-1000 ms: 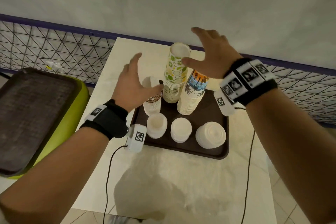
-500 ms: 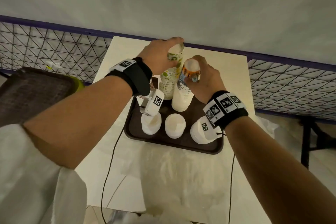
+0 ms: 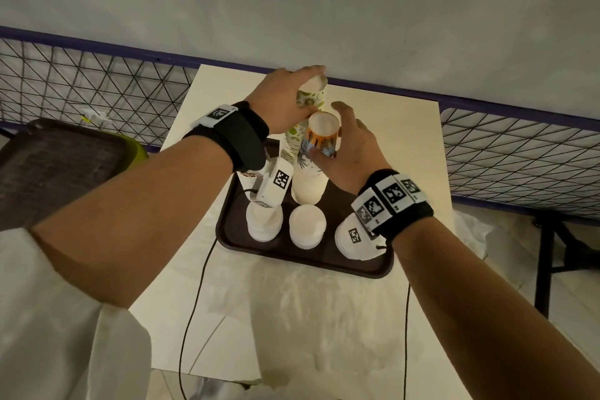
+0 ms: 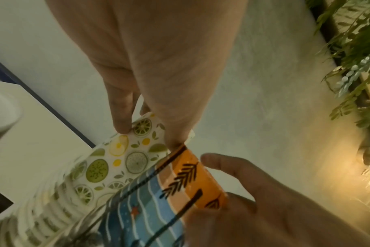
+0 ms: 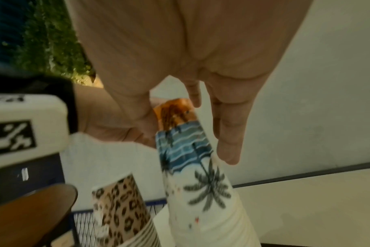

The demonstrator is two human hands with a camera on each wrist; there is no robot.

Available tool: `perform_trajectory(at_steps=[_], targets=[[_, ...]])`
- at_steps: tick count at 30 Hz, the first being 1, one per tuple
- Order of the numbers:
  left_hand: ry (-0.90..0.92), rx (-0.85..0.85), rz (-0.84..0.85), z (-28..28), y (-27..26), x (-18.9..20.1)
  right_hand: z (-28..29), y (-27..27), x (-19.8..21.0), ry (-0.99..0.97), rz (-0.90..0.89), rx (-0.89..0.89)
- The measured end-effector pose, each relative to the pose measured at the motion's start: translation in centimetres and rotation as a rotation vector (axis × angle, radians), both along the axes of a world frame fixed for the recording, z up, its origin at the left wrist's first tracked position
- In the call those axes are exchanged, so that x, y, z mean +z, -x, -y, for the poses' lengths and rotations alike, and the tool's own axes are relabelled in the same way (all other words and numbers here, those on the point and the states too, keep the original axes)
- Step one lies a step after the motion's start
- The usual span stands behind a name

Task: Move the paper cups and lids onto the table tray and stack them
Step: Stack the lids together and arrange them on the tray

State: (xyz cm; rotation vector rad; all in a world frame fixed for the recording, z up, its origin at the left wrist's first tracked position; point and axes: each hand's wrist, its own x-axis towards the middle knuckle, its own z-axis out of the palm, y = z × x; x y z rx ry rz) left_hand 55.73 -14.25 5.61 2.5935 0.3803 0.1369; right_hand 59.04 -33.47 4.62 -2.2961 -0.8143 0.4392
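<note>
A dark brown tray (image 3: 305, 261) sits on a white table (image 3: 406, 146). On it stand upside-down cup stacks: a citrus-print stack (image 3: 313, 101) (image 4: 120, 155), a palm-print stack (image 3: 319, 140) (image 5: 188, 142) and a short leopard-print stack (image 3: 248, 177) (image 5: 120, 200). Three white lid stacks (image 3: 306, 226) line the tray's near side. My left hand (image 3: 308, 88) grips the top citrus cup, which leans slightly. My right hand (image 3: 337, 133) curls round the top palm cup. The right wrist device partly hides the rightmost lid stack (image 3: 354, 243).
Another dark tray (image 3: 65, 166) rests on a green seat at the left. A wire fence with a blue rail (image 3: 97, 88) runs behind the table, under a grey wall. Cables (image 3: 194, 295) trail over the table's near edge. A clear plastic bag (image 3: 470, 234) lies at the right.
A second ago both hands hovered open over the stacks. They have since come down and taken hold of the top cups; the citrus cup now leans a little.
</note>
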Motion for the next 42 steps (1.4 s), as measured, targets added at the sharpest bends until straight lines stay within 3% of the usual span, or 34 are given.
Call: perform_trajectory(at_steps=[7, 10, 13, 17, 21, 28, 34, 42], targets=[[0.255, 0.1, 0.108, 1.7, 3.5, 0.6, 0.1, -5.5, 4.2, -0.105, -0.074, -0.152], [0.211, 0.12, 0.172, 3.4, 5.5, 0.4, -2.8, -7.7, 5.4, -0.079, -0.144, -0.064], [0.078, 0.088, 0.107, 4.5, 6.0, 0.0, -5.7, -8.3, 6.3, -0.015, -0.18, 0.077], [0.045, 0.192, 0.032, 4.9, 5.0, -0.3, -8.1, -8.0, 6.3, 0.099, -0.251, 0.226], [0.063, 0.166, 0.067, 4.9, 5.1, -0.7, -8.6, -7.4, 5.7, 0.217, -0.166, 0.387], [0.061, 0.055, 0.056, 4.6, 6.0, 0.8, -8.7, -7.2, 5.7, 0.278, 0.056, 0.47], [0.013, 0.021, -0.066, 3.8, 6.0, 0.8, -6.2, -8.9, 4.6, 0.277, 0.199, 0.414], [0.027, -0.056, -0.106, 3.8, 5.8, 1.2, -0.8, -11.0, 4.1, 0.331, 0.208, 0.327]])
